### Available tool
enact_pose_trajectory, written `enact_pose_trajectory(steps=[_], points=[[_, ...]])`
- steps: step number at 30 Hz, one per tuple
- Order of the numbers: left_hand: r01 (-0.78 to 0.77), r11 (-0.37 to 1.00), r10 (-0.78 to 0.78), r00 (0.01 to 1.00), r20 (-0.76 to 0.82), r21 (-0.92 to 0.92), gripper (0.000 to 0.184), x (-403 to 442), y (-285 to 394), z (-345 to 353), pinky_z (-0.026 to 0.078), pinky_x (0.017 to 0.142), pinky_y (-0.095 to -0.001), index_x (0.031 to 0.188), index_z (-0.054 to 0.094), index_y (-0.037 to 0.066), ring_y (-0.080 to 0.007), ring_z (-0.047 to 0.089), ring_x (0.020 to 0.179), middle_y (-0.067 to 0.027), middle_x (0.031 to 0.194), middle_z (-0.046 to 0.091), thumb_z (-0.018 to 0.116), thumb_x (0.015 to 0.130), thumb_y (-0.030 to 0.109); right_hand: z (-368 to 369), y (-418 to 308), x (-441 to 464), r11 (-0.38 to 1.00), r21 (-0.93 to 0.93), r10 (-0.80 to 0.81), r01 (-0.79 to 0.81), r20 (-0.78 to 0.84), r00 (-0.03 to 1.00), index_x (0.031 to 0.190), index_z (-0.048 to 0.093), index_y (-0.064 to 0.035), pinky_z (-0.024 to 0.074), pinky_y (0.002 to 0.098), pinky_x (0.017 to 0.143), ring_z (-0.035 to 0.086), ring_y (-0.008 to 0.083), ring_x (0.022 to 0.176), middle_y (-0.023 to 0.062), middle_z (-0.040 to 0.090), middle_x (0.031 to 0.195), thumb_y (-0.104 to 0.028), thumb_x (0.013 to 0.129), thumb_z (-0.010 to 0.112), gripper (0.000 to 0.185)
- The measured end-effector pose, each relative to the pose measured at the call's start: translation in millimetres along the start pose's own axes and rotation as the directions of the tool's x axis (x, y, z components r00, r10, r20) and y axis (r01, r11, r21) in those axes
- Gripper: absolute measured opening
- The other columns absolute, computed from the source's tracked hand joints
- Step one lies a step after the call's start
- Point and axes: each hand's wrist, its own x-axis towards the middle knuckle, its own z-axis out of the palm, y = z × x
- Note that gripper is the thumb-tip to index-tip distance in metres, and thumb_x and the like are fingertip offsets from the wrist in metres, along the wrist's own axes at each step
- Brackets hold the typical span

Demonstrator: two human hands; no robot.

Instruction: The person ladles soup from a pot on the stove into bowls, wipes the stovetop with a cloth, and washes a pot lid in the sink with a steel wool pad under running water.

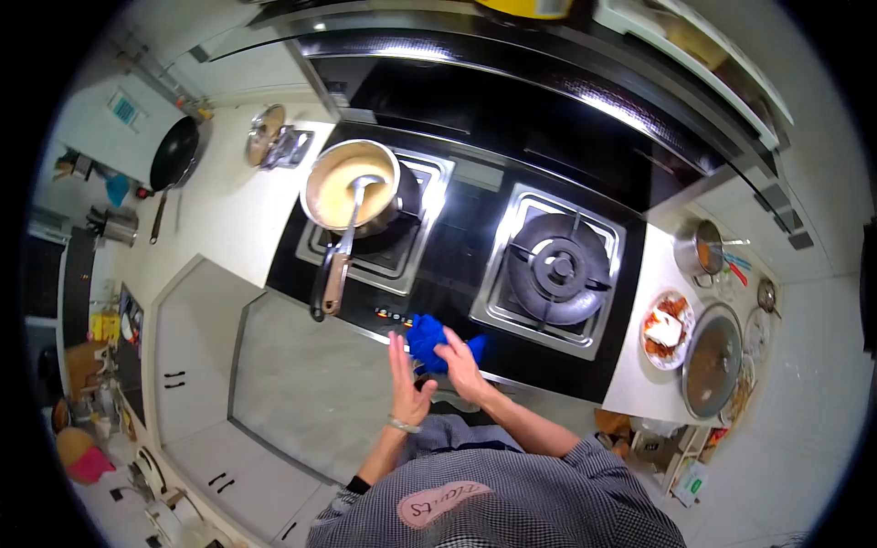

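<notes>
My right hand (464, 370) is closed on a bunched blue cloth (426, 343) at the front edge of the stove. To its left, my left hand (408, 393) is held up with fingers stretched out and nothing in it, close beside the cloth. On the left burner stands a saucepan (313, 203) of pale yellow liquid. A metal ladle (364, 183) rests in the saucepan, its shaft lying over the rim toward the front. Two handles, one brown and one black, point toward me. The lit control panel (393, 317) is just left of the cloth.
The right burner (559, 268) carries no pot. Right of the stove are a plate of reddish food with a white block (664, 327), a large lidded pan (713, 362) and a small metal pot (698, 248). A black frying pan (174, 153) hangs at far left, near a glass lid (268, 128).
</notes>
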Motion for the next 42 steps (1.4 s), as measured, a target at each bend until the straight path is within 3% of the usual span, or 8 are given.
enact_pose_trajectory(steps=[3, 9, 19, 27, 32, 33, 37, 42], points=[[0.533, 0.763, -0.618, 0.767, -0.173, -0.367, 0.059, 7.3, 18.7, -3.5, 0.031, 0.104, -0.0392, 0.135, 0.033, -0.005, -0.0326, 0.044, 0.122, -0.0226, 0.131, 0.045, 0.050, 0.095, 0.034, 37.2, -72.8, -2.0, 0.563, 0.646, 0.472, -0.516, 0.261, 0.842, 0.130, 0.045, -0.0005, 0.0302, 0.0344, 0.106, 0.043, 0.0196, 0.124, 0.0096, 0.047, 0.134, -0.023, 0.100, 0.040, 0.038], [0.324, 0.944, -0.263, 0.634, -0.727, -0.059, 0.056, 100.2, -114.9, -126.7, 0.026, 0.108, -0.0384, 0.133, 0.037, -0.007, -0.0351, 0.039, 0.127, -0.0249, 0.135, 0.042, 0.047, 0.097, 0.034, 0.6, -105.7, -2.8, 0.874, 0.179, 0.403, -0.451, 0.250, 0.880, 0.127, 0.052, -0.0035, 0.0408, 0.0274, 0.094, 0.053, 0.0146, 0.109, 0.0082, 0.057, 0.121, -0.029, 0.097, 0.047, 0.040], [0.084, 0.680, 0.048, 0.986, -0.158, 0.728, 0.065, 69.3, -122.1, -36.4, 0.018, 0.110, -0.0512, 0.142, 0.033, 0.009, -0.0443, 0.020, 0.136, -0.0239, 0.148, 0.022, 0.059, 0.086, 0.032, -54.7, -80.1, -122.0, 0.734, 0.345, 0.658, -0.585, -0.148, 0.739, 0.125, 0.052, -0.0010, 0.0469, 0.0238, 0.080, 0.060, 0.0123, 0.091, 0.0082, 0.063, 0.108, -0.024, 0.096, 0.049, 0.037], [-0.624, 0.781, 0.516, 0.675, 0.527, 0.036, 0.056, -68.7, 4.9, 203.2, 0.037, 0.100, -0.0447, 0.134, 0.044, 0.019, -0.0367, 0.039, 0.127, -0.0138, 0.141, 0.037, 0.061, 0.080, 0.017, -117.5, -67.6, -209.8, 0.663, 0.504, 0.741, -0.554, -0.335, 0.582, 0.131, 0.044, -0.0039, 0.0480, 0.0340, 0.085, 0.057, 0.0196, 0.103, 0.0116, 0.056, 0.116, -0.045, 0.093, 0.049, 0.056], [0.369, 0.831, 0.273, 0.382, 0.883, -0.416, 0.060, -76.0, 73.4, 237.2, 0.038, 0.101, -0.0382, 0.140, 0.031, 0.011, -0.0323, 0.046, 0.120, -0.0179, 0.135, 0.041, 0.056, 0.086, 0.004, -143.9, -103.3, -236.1, 0.568, 0.816, 0.754, -0.105, -0.465, 0.463, 0.136, 0.034, -0.0067, 0.0467, 0.0473, 0.090, 0.053, 0.0293, 0.110, 0.0142, 0.049, 0.122, -0.049, 0.090, 0.052, 0.065], [0.214, 0.822, 0.405, 0.432, 0.806, -0.528, 0.059, -72.0, 85.7, 226.3, 0.038, 0.101, -0.0384, 0.141, 0.029, 0.009, -0.0307, 0.046, 0.121, -0.0190, 0.135, 0.041, 0.057, 0.089, 0.010, -149.8, -100.3, -236.7, 0.573, 0.815, 0.747, -0.086, -0.476, 0.465, 0.136, 0.034, -0.0067, 0.0467, 0.0473, 0.090, 0.053, 0.0293, 0.110, 0.0142, 0.049, 0.122, -0.049, 0.090, 0.052, 0.065], [0.190, 0.859, 0.333, 0.497, 0.801, -0.475, 0.057, -37.5, 121.4, 171.5, 0.038, 0.102, -0.0353, 0.139, 0.034, 0.008, -0.0250, 0.047, 0.123, -0.0136, 0.139, 0.041, 0.061, 0.089, 0.014, -168.6, -98.4, -243.3, 0.965, 0.231, 0.261, -0.121, -0.829, 0.495, 0.125, 0.047, -0.0006, 0.0465, 0.0310, 0.088, 0.057, 0.0211, 0.100, 0.0115, 0.054, 0.117, -0.008, 0.090, 0.053, 0.036], [0.275, 0.949, -0.062, 0.643, 0.763, -0.155, 0.043, -50.2, 66.1, 100.9, 0.043, 0.098, -0.0345, 0.128, 0.049, 0.006, -0.0227, 0.055, 0.115, -0.0121, 0.120, 0.060, 0.058, 0.091, 0.025, -184.0, -156.1, -213.0, 0.772, -0.601, -0.301, -0.208, -0.634, 0.712, 0.123, 0.050, -0.0052, 0.0400, 0.0379, 0.096, 0.051, 0.0324, 0.108, 0.0182, 0.052, 0.115, 0.001, 0.081, 0.056, 0.042]])
